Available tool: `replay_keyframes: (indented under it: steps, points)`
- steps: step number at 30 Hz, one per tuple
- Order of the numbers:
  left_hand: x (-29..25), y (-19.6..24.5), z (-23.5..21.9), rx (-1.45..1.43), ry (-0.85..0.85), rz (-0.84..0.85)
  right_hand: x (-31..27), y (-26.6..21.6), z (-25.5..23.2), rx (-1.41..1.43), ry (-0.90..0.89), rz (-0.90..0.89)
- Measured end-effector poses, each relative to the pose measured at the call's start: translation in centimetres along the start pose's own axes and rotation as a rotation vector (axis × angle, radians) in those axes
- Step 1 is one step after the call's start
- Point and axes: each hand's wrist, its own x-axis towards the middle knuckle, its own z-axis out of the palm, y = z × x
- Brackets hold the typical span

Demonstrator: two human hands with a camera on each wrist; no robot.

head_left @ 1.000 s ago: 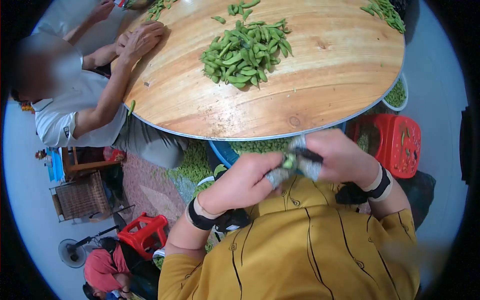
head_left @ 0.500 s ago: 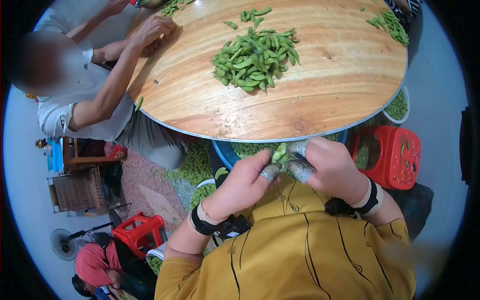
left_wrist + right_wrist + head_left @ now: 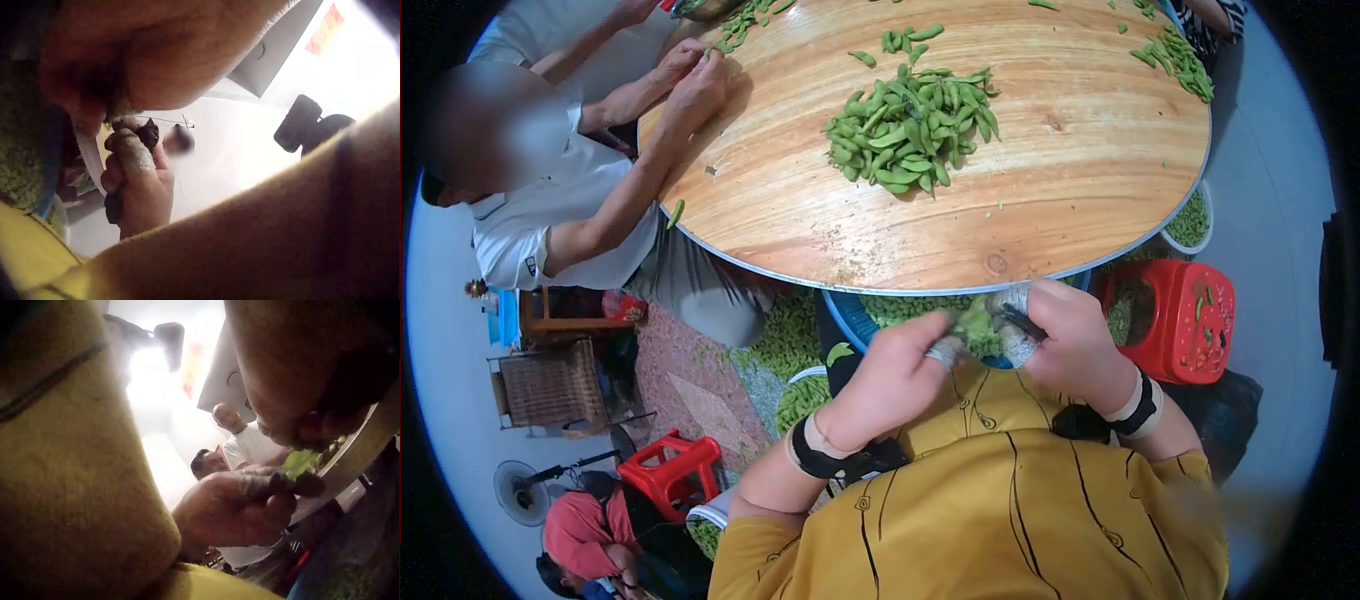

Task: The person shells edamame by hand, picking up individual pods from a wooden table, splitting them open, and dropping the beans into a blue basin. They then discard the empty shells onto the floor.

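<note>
Below the table's near edge, my two hands meet at a green edamame pod (image 3: 977, 325), blurred in the head view. My left hand (image 3: 892, 373) pinches it between thumb and fingers; pale wrapping covers the thumb. From the other side my right hand (image 3: 1080, 335) grips at the pod, its thumb and finger wrapped in grey tape with a dark piece at the tip. The right wrist view shows the pod's bright green end (image 3: 300, 464) at my left fingertips. Beneath is a blue basin (image 3: 840, 312) holding green beans, partly hidden by the hands.
A pile of edamame pods (image 3: 910, 130) lies on the round wooden table (image 3: 800, 220). A red stool (image 3: 1215, 320) stands at the right, with a white bucket (image 3: 1180, 245) behind it. Someone in a white shirt (image 3: 560, 225) sits at the left. Pods cover part of the floor.
The pod between my hands has shifted and now blurs; both hands stay close together over the basin. At the left, the seated person's hands have parted somewhat and hold something small.
</note>
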Motion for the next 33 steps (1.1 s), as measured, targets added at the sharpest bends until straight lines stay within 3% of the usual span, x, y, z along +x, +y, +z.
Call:
replay_keyframes:
  steps: [2,5,9,11,13,18,25,28,30,31,33]
  points:
    - [-0.4,-1.3,-0.5,-0.080,0.078,-0.216,-0.2,0.0,0.1,0.018,0.018,-0.005]
    - [-0.7,-3.0,0.1,-0.057,0.115,-0.127,-0.2,-0.4,0.4,-0.066,-0.062,-0.003]
    - [-0.3,-1.6,0.5,0.038,0.088,-0.026,1.4,-1.7,0.4,-0.045,0.014,-0.061]
    - [-0.3,-0.8,0.2,0.039,0.075,-0.015,1.6,-1.5,0.3,-0.002,0.056,-0.064]
    - [-0.1,-0.8,0.2,0.036,0.062,-0.006,1.2,-0.7,0.0,-0.030,-0.173,-0.045]
    - [0.5,-2.5,0.8,0.031,-0.006,-0.013,0.3,-0.5,0.9,-0.018,-0.183,-0.020]
    - [2.4,-4.7,2.4,-0.069,0.047,0.025,-0.1,-0.4,1.0,-0.075,-0.163,-0.030]
    - [2.7,-4.7,2.5,0.119,0.043,0.154,-0.6,0.0,0.5,-0.143,-0.153,0.070]
    - [2.5,-3.9,2.4,0.562,0.218,0.314,-0.7,0.4,0.0,-0.142,-0.161,0.068]
    - [2.5,-3.4,2.1,0.561,0.223,0.317,-0.6,0.5,-0.1,-0.134,-0.164,0.074]
    - [2.6,-2.7,1.3,0.161,-0.078,0.176,-0.1,0.4,-0.4,-0.114,-0.183,0.051]
